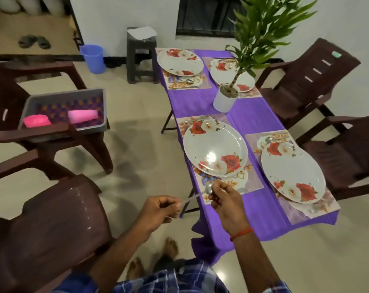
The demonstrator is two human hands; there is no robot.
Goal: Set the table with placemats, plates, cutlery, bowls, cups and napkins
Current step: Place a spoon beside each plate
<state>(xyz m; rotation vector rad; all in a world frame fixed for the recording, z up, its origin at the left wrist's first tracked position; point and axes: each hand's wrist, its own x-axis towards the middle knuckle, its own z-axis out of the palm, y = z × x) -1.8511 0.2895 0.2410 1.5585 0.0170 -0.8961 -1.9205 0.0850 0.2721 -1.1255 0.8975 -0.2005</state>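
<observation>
Left hand [158,210] pinches the spoon [208,188] by its handle; right hand [223,199] grips its bowl. Best laid flat on the placemat [249,183], at six o'clock of the plate [213,144].

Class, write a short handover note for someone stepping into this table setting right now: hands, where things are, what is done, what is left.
Left hand pinches the handle of a spoon; right hand holds its bowl end, at the edge of the nearest placemat.
Done: four placemats on the table, each with a plate; some cutlery lies beside the plates.
Pink cups lie in the grey tray on a chair.
Left: lay this spoon, then cups, bowls, napkins. No bowls in view.
</observation>
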